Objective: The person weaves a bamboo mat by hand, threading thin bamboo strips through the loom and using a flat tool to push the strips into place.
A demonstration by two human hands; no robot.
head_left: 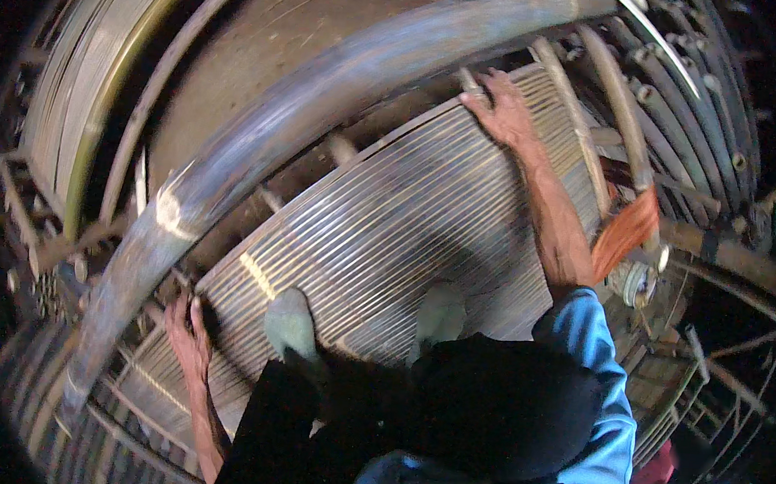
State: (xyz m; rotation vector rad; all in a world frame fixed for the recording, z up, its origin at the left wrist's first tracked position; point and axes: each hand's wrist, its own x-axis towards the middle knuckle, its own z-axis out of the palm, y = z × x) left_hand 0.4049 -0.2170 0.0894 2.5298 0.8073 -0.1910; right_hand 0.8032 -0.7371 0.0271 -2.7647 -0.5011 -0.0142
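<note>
Long narrow bamboo slats (390, 206) lie side by side, forming a wide panel under me. My right hand (502, 111) is at the far right end of its front edge, next to a short upright peg (473, 88). Its fingers close over the outermost slat (386, 140). At the near left end of that edge my left hand (188, 331) grips the same slat, with fingertips partly hidden. Both arms are stretched wide apart. My two feet in pale grey-green footwear (292, 323) rest on the slats.
A thick bamboo pole (326, 94) runs along the panel's front, with a pale node ring. Dirt floor (228, 78) lies beyond. Long split strips (94, 69) stand at the far left, and bamboo poles (684, 128) are stacked at the right. An orange cloth (630, 234) hangs by my right arm.
</note>
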